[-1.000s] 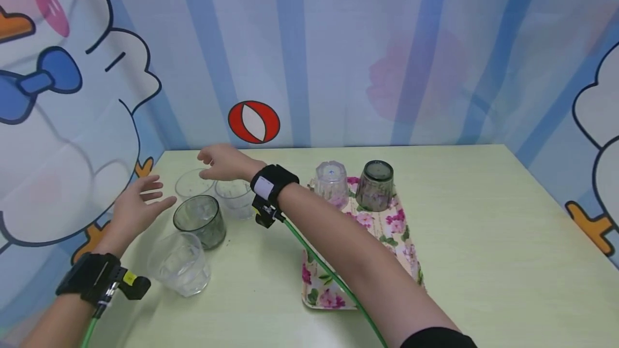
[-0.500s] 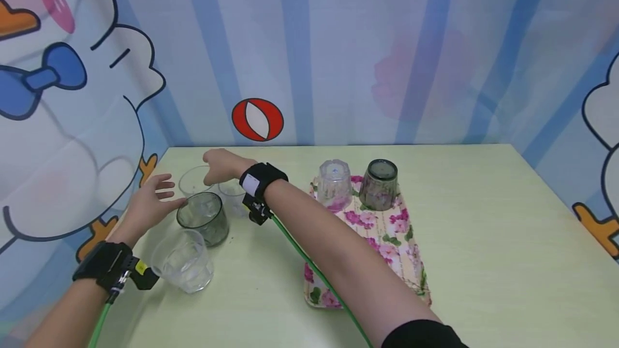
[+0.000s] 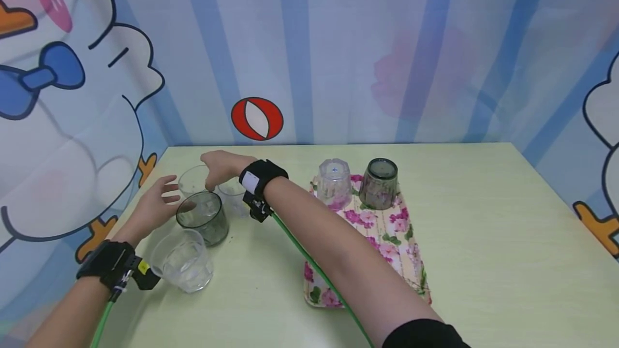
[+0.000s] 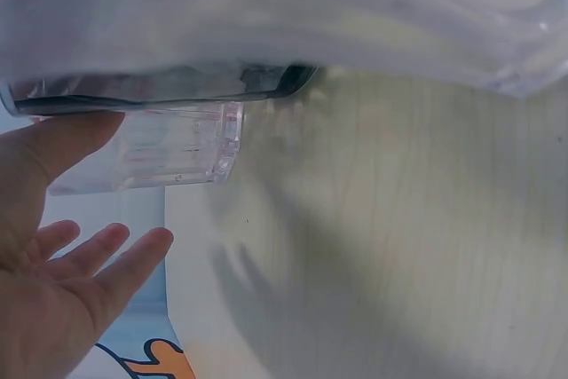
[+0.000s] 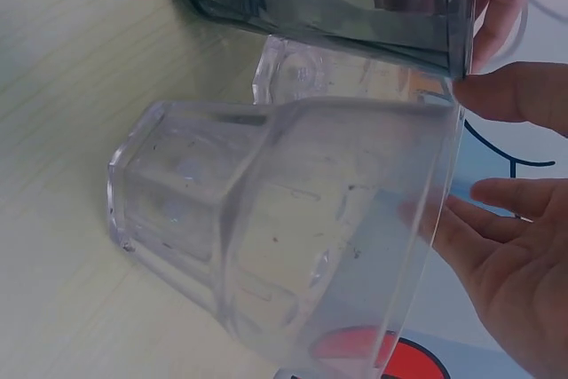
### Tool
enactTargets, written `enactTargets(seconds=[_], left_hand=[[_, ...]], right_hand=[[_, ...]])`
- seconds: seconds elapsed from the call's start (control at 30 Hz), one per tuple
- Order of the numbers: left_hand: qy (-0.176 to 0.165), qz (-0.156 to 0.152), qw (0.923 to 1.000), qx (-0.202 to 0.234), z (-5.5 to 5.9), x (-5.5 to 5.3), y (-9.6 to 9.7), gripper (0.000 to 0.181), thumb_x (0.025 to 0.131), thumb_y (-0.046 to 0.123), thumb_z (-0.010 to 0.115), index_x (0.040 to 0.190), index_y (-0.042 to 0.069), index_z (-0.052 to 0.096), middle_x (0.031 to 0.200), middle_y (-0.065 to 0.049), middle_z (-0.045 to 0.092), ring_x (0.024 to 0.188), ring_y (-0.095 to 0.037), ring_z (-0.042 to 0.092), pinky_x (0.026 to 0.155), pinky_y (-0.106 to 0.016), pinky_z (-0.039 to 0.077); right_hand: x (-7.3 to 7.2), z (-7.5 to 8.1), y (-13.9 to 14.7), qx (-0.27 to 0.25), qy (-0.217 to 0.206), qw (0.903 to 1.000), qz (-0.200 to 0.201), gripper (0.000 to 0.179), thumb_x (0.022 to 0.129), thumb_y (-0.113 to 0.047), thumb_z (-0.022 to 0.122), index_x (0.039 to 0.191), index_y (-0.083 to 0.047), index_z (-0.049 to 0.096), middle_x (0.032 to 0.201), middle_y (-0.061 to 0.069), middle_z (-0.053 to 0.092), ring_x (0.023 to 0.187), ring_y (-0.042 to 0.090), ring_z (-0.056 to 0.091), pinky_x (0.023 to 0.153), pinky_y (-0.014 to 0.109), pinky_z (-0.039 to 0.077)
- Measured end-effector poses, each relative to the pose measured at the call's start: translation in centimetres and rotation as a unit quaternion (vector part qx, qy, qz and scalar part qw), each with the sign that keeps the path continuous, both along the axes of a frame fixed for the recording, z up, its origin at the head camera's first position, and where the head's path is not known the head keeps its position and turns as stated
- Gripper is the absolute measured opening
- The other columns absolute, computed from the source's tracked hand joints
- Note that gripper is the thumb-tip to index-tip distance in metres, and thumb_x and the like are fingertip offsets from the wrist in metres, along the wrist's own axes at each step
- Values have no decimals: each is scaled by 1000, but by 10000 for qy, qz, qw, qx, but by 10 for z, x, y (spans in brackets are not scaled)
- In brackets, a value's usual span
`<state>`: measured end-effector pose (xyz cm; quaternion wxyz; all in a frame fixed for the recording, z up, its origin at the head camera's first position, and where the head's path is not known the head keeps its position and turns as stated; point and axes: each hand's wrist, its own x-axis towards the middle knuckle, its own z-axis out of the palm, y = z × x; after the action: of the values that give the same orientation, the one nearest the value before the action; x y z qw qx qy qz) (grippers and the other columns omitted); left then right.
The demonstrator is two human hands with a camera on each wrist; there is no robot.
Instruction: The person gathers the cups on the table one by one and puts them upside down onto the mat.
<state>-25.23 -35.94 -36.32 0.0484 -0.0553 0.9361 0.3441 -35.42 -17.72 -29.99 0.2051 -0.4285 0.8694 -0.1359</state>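
My left hand (image 3: 153, 207) is beside the dark grey glass (image 3: 205, 222), fingers spread. In the left wrist view its thumb touches or nearly touches the dark glass's wall, while the other fingers (image 4: 120, 268) extend away. Reaching over from the right, my right hand (image 3: 224, 168) is at the back clear glass (image 3: 189, 180), above the dark glass's far side. In the right wrist view its thumb lies at the glass rims; contact is unclear. Another clear glass (image 5: 293, 228) fills that view's middle. These glasses stand mouth up. A front clear glass (image 3: 182, 262) is nearest me.
A floral tray (image 3: 333, 289) lies right of the glasses, partly under my right forearm. On it stand an upside-down clear glass (image 3: 333, 184) and an upside-down dark glass (image 3: 379, 184). A printed curtain (image 3: 338, 69) rises behind the pale table (image 3: 483, 240).
My left hand has moved right and its thumb has come to the dark glass. My right hand's fingers have turned downward behind that glass. The glasses have stayed in place.
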Motion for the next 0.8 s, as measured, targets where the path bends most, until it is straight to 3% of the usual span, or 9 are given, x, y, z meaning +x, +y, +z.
enactTargets(seconds=[0.13,0.33,0.8], left_hand=[[-2,-9,10000,84,-1,1,1,109,82,55,66,153,1,3,152,-33,25,134,-50,37,102,-54,48],[59,-62,9998,204,-3,0,4,100,86,50,65,153,3,7,152,-31,27,134,-48,40,102,-52,49],[252,-202,9993,-179,2,0,4,89,89,41,65,151,-1,17,148,-27,37,129,-45,48,97,-49,53]], right_hand=[[-1,-1,-1,36,-53,10000,-34,79,86,-17,65,152,-14,23,153,-1,39,127,9,47,102,21,45],[2,-1,1,56,50,9999,-140,83,86,-20,68,153,-14,20,154,0,37,137,12,42,109,23,43],[6,-2,2,-96,18,9998,-177,87,86,-25,70,154,-15,16,155,0,36,141,13,39,113,24,40]])
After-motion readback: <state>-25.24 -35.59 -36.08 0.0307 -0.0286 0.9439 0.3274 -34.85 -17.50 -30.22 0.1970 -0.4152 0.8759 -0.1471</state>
